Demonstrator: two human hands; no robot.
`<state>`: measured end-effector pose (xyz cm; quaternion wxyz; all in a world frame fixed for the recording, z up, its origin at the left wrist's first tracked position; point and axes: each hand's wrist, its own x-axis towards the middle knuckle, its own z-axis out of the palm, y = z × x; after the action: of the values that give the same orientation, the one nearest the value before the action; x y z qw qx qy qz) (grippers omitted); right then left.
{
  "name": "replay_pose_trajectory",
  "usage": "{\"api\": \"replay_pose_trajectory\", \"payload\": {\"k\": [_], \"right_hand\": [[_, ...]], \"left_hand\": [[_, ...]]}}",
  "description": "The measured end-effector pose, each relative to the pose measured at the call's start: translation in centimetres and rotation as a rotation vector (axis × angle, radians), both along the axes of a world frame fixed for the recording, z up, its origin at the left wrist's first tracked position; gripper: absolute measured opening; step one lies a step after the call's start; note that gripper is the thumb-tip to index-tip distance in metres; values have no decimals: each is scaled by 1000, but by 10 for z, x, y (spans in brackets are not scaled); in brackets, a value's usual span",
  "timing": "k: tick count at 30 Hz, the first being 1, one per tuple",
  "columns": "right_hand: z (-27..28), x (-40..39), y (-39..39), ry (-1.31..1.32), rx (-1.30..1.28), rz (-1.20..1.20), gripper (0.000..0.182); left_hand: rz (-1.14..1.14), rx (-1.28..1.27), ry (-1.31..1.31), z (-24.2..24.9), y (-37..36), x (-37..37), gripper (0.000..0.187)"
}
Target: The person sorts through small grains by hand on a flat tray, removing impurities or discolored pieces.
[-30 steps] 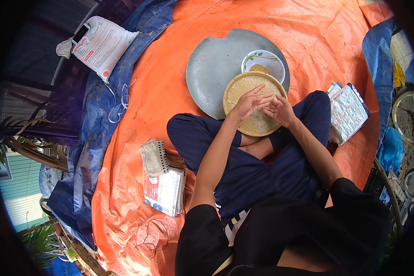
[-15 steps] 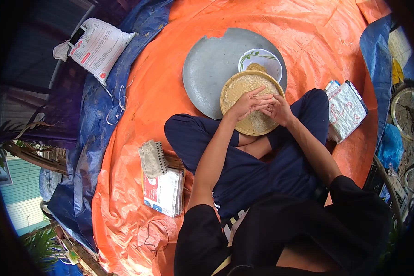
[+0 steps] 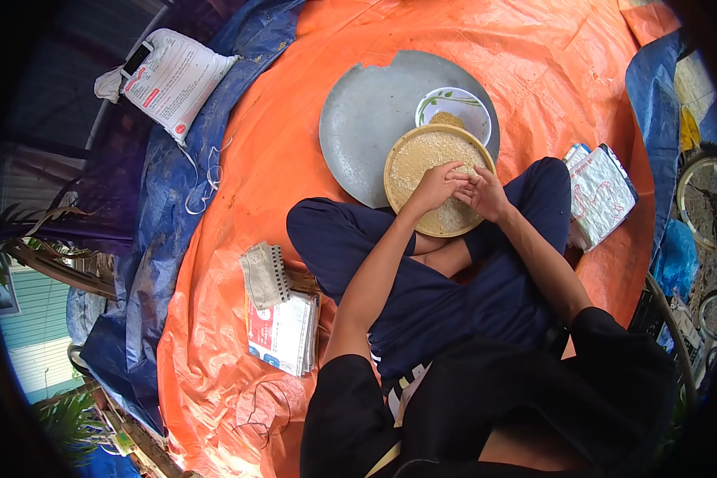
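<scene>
Left hand (image 3: 436, 188) and right hand (image 3: 483, 193) meet half-curled, grip unclear, over the round tray (image 3: 388, 179). Bowl (image 3: 474, 119): just past twelve o'clock.

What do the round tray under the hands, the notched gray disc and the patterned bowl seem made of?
Round tray: likely bamboo or wood, matte, judging by its straw-colored rim.
Notched gray disc: probably metal, dull, with mottled patches.
Patterned bowl: smooth white with green leaves; ceramic or melamine, I can't tell which.
</scene>
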<state>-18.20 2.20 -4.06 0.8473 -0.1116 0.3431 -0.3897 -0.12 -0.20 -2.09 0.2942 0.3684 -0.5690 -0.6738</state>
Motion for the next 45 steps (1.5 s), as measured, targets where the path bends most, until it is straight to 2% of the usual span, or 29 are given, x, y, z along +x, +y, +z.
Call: {"api": "replay_pose_trajectory", "payload": {"k": [8,16,18,19,20,22,25,29,35,38,41,42,45], "right_hand": [[-1,-2,1,4,-16,10,52],[-5,-1,1,-6,-9,3,49],[-15,-3,1,-30,44,-37,45],[-31,-9,-1,-133,49,-21,46],[-32,-8,-1,-125,25,-20,48],[-13,-3,1,-39,12,-23,50],[-12,-2,0,-28,12,-29,50],[-8,2,0,9,55,-87,52],[-5,0,0,-11,59,-58,55],[1,-1,0,-75,15,-23,57],[6,-1,0,-92,-3,-2,59],[7,-1,0,-92,-7,2,59],[10,1,0,-100,-9,15,59]], "left_hand": [[111,-89,-69,21,8,-6,43],[55,-90,-88,22,16,-11,44],[0,-261,-291,28,15,-13,39],[12,-283,-258,16,12,-13,38],[29,-305,-230,5,10,-13,37],[26,-90,-48,-3,7,-11,37],[-16,-130,-160,11,5,-6,38],[23,-65,-156,25,7,-7,39],[166,-31,-16,13,1,-4,37],[241,-40,-114,13,-10,9,30],[295,-321,-333,8,-17,22,23],[277,-403,-511,18,-14,25,21],[279,-763,-527,11,-16,29,23]]}}
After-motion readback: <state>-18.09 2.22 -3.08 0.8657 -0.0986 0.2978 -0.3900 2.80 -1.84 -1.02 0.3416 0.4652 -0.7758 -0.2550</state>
